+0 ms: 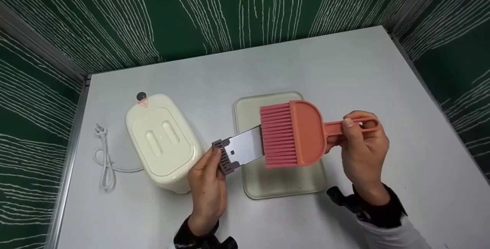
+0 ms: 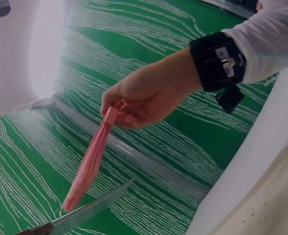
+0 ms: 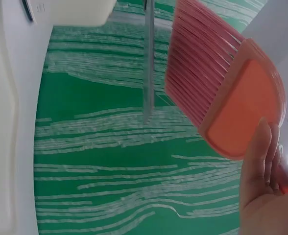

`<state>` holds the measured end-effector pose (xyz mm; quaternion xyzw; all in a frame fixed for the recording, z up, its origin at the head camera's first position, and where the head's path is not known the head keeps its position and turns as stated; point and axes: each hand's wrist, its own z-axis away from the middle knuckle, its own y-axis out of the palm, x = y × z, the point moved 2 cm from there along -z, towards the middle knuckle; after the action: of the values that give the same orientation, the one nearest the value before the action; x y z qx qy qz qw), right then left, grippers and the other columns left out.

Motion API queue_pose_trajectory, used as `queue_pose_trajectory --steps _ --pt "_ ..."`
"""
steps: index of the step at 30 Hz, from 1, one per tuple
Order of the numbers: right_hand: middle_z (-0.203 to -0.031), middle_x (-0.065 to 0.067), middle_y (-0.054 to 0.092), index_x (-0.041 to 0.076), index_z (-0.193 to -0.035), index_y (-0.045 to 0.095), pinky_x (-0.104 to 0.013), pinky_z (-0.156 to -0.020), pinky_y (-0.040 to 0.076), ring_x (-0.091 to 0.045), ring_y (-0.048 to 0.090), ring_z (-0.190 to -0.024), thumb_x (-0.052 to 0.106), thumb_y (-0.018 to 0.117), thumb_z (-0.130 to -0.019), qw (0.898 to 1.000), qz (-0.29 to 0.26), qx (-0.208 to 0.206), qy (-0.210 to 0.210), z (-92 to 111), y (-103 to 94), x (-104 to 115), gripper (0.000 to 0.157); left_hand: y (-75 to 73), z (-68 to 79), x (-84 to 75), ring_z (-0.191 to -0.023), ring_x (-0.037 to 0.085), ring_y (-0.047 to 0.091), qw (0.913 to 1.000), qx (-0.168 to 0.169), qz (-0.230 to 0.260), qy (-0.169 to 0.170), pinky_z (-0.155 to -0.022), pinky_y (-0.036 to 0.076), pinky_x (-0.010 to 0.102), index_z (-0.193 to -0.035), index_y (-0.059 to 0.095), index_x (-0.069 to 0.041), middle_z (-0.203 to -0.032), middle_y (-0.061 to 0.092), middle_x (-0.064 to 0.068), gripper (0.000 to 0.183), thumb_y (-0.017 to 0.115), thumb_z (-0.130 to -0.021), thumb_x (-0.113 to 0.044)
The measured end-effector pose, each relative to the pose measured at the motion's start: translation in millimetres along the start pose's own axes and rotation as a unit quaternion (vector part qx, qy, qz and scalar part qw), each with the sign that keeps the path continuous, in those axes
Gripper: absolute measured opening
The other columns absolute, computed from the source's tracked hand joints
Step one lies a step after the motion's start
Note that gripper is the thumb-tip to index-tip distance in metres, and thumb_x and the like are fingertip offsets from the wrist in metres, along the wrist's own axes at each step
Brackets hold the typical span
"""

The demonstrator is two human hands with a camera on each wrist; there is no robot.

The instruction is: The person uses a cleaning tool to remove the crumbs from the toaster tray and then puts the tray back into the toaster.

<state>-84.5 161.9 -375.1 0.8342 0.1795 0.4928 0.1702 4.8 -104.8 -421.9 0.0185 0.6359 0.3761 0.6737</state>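
Note:
In the head view my left hand [image 1: 208,185] pinches the grey slotted end of a thin metal crumb tray [image 1: 247,145], thumb on top. My right hand [image 1: 363,153] grips the looped handle of a wide coral brush [image 1: 309,132], its pink bristles pointing left. Those bristles overlap the far end of the crumb tray in this view. From the left wrist, the brush [image 2: 89,166] hangs bristles down, close over the crumb tray [image 2: 92,206]. In the right wrist view the crumb tray [image 3: 148,73] appears edge-on, beside the bristles of the brush [image 3: 244,110].
Below both hands lies a shallow pale rectangular tray [image 1: 283,189], with small specks visible on the tray [image 2: 249,215] from the left wrist. A cream toaster [image 1: 162,141] with a lid stands left of it. Its bundled white cord and plug [image 1: 105,157] lie farther left.

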Motion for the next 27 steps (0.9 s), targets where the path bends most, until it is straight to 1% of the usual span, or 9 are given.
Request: queue_pose_trajectory --steps 3,4,6,9,12,15,19,23,27 --pt "-0.078 -0.026 0.071 -0.016 -0.107 0.054 -0.032 -0.052 0.06 -0.025 0.072 -0.058 -0.014 0.046 -0.104 0.999 -0.009 0.025 0.025 5 5.4 -3 0.008 0.7 0.5 2.2 -0.104 0.024 0.069 0.9998 0.014 -0.01 -0.008 -0.089 0.059 0.032 -0.136 0.055 0.019 -0.121 0.069 0.021 0.035 0.05 -0.107 0.001" --pt "-0.078 -0.024 0.071 -0.015 -0.107 0.054 -0.032 -0.052 0.06 -0.024 0.072 -0.058 -0.013 0.047 -0.104 0.999 -0.004 0.029 0.033 7 6.8 -4 0.008 1.0 0.7 2.9 -0.103 0.024 0.069 0.9997 0.02 -0.014 -0.01 -0.088 0.059 0.032 -0.136 0.056 0.019 -0.121 0.069 0.022 0.035 0.051 -0.106 0.001" --pt "-0.079 -0.025 0.071 -0.015 -0.108 0.054 -0.032 -0.053 0.06 -0.024 0.072 -0.059 -0.011 0.048 -0.105 0.998 -0.011 0.036 0.048 10 8.8 -5 0.008 1.5 1.0 4.2 -0.101 0.023 0.069 0.9992 0.032 -0.019 -0.014 -0.087 0.059 0.032 -0.135 0.056 0.019 -0.119 0.07 0.022 0.035 0.051 -0.106 0.0" --pt "-0.08 -0.022 0.073 -0.011 -0.109 0.055 -0.031 -0.053 0.06 -0.021 0.073 -0.06 -0.008 0.05 -0.105 0.997 0.001 0.04 0.073 13 11.0 -7 0.007 1.9 1.5 5.5 -0.097 0.022 0.069 0.9983 0.048 -0.028 -0.016 -0.085 0.06 0.031 -0.134 0.057 0.019 -0.116 0.07 0.022 0.034 0.051 -0.107 -0.001" --pt "-0.082 -0.021 0.074 -0.01 -0.11 0.056 -0.032 -0.052 0.06 -0.02 0.073 -0.062 -0.007 0.05 -0.106 0.994 -0.006 0.048 0.095 15 12.7 -9 0.007 2.1 2.0 6.3 -0.094 0.022 0.069 0.9977 0.059 -0.031 -0.015 -0.083 0.059 0.031 -0.133 0.058 0.019 -0.112 0.071 0.022 0.034 0.052 -0.107 -0.001" --pt "-0.085 -0.02 0.075 -0.009 -0.111 0.056 -0.032 -0.053 0.061 -0.019 0.074 -0.064 -0.006 0.05 -0.107 0.992 0.0 0.062 0.111 16 13.9 -11 0.008 2.4 2.4 6.3 -0.093 0.021 0.069 0.9971 0.067 -0.033 -0.013 -0.082 0.059 0.03 -0.132 0.059 0.019 -0.109 0.071 0.021 0.033 0.053 -0.107 -0.002" --pt "-0.086 -0.019 0.075 -0.009 -0.114 0.057 -0.031 -0.056 0.061 -0.018 0.075 -0.066 -0.006 0.05 -0.107 0.99 0.032 0.082 0.114 17 14.1 -12 0.01 2.5 2.9 5.8 -0.094 0.022 0.069 0.9968 0.07 -0.036 -0.016 -0.082 0.059 0.031 -0.132 0.06 0.018 -0.109 0.071 0.02 0.033 0.053 -0.108 -0.003" --pt "-0.087 -0.019 0.076 -0.01 -0.114 0.057 -0.03 -0.057 0.061 -0.018 0.074 -0.066 -0.009 0.051 -0.105 0.988 0.067 0.097 0.101 16 12.9 -12 0.011 2.4 3.0 5.4 -0.095 0.021 0.068 0.9965 0.072 -0.037 -0.019 -0.083 0.059 0.03 -0.132 0.06 0.018 -0.11 0.071 0.019 0.033 0.052 -0.108 -0.004" --pt "-0.088 -0.02 0.076 -0.011 -0.114 0.057 -0.031 -0.056 0.061 -0.019 0.074 -0.064 -0.01 0.051 -0.105 0.987 0.084 0.104 0.09 15 11.8 -11 0.011 1.9 2.1 5.4 -0.095 0.021 0.067 0.9967 0.07 -0.036 -0.018 -0.083 0.058 0.03 -0.13 0.061 0.019 -0.109 0.07 0.019 0.032 0.051 -0.108 -0.003"
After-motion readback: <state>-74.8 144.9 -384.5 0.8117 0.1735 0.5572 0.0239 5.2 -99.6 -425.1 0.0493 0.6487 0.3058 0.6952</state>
